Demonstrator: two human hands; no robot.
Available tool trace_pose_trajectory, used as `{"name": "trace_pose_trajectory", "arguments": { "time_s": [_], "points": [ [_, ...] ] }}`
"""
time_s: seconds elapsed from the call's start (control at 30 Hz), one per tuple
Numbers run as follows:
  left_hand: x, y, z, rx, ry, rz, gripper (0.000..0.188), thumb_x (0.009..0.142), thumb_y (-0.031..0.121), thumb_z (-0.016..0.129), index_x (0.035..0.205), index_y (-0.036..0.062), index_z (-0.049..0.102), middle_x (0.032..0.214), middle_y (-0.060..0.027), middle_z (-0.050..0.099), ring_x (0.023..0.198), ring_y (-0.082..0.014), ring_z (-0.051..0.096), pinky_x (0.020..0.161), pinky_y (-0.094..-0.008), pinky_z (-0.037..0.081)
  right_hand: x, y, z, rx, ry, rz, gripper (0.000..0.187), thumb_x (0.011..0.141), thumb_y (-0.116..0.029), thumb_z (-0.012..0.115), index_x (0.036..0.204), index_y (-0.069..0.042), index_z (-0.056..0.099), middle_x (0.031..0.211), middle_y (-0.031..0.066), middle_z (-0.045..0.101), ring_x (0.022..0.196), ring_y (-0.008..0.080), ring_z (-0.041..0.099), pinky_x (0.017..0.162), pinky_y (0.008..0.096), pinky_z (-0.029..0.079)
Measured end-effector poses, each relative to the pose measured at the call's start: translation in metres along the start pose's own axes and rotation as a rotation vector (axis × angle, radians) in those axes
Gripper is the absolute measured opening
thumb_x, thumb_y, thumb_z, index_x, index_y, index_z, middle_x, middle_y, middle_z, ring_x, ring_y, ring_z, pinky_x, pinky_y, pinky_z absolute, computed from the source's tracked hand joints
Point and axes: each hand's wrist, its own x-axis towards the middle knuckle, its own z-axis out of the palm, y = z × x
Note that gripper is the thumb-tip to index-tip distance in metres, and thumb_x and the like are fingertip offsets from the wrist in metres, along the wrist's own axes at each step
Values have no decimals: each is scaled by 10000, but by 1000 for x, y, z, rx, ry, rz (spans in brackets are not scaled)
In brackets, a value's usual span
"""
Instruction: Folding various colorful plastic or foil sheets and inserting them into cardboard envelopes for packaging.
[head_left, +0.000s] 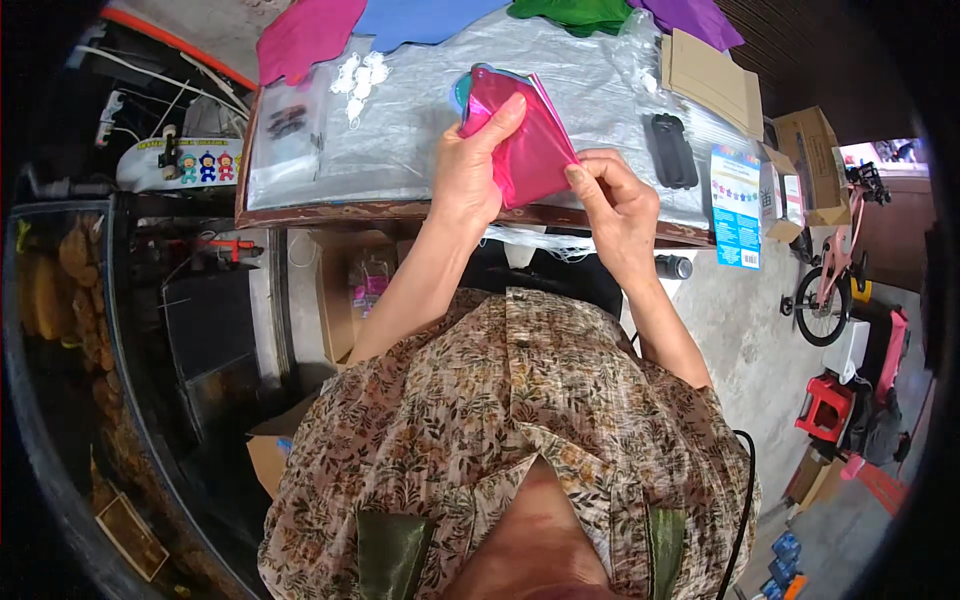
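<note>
A folded, shiny pink foil piece point(530, 150) is held up over the near edge of the table, with a bit of teal showing behind its top left. My left hand point(475, 165) grips it from the left, thumb pressed flat across its front. At its lower right edge, my right hand point(615, 205) pinches the foil between thumb and curled fingers. What lies behind the foil, including most of the left fingers, is hidden.
The table point(390, 150) has a silvery cover and a wooden rim. Pink point(310, 40), blue point(430, 22), green and purple sheets lie along its far side. White string bundles point(358, 85), a black case point(673, 150), cardboard point(712, 82) and a printed blue card point(736, 205) lie around.
</note>
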Motion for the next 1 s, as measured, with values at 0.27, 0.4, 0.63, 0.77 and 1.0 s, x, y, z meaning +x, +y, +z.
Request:
{"name": "trace_pose_trajectory", "arguments": {
  "time_s": [0.27, 0.4, 0.63, 0.77, 1.0],
  "points": [
    [-4, 0, 4, 45, -6, 41, 225, 861, 77, 812, 1063, 23, 728, 1017, -81, 747, 879, -143, 710, 827, -329, 583, -1, 6, 11, 305, 176, 77, 121, 942, -9, 712, 1059, 16, 692, 910, 15, 694, 827, 59, 626, 737, 209, 501],
    [-1, 0, -3, 128, 1, 32, 228, 859, 76, 815, 1061, 21, 727, 1015, -91, 748, 872, -145, 712, 825, -330, 584, 6, 3, -1, 194, 18, 222, 141, 952, -47, 708, 1071, 28, 710, 889, 37, 703, 765, 68, 621, 663, 223, 509],
    [-11, -2, -3, 200, -69, -35, 251, 854, 85, 823, 1069, 6, 720, 1004, -98, 748, 865, -158, 715, 819, -343, 589, 41, 3, -21, 269, -192, 326, 185, 978, -124, 683, 1062, 31, 742, 782, 28, 684, 634, 79, 573, 553, 232, 463],
    [-11, -2, -5, 194, -98, -55, 260, 855, 88, 824, 1073, -1, 713, 996, -95, 746, 867, -165, 715, 814, -347, 592, 46, 8, -22, 364, -225, 339, 193, 978, -136, 685, 1060, 27, 749, 739, 22, 666, 598, 77, 557, 528, 235, 443],
    [-11, -1, -9, 201, -127, -58, 250, 856, 91, 823, 1058, -1, 709, 995, -92, 741, 860, -166, 714, 802, -338, 595, 45, 1, -22, 378, -249, 349, 182, 970, -128, 696, 1048, 29, 746, 735, 23, 664, 567, 72, 543, 505, 228, 424]
  ]
}}
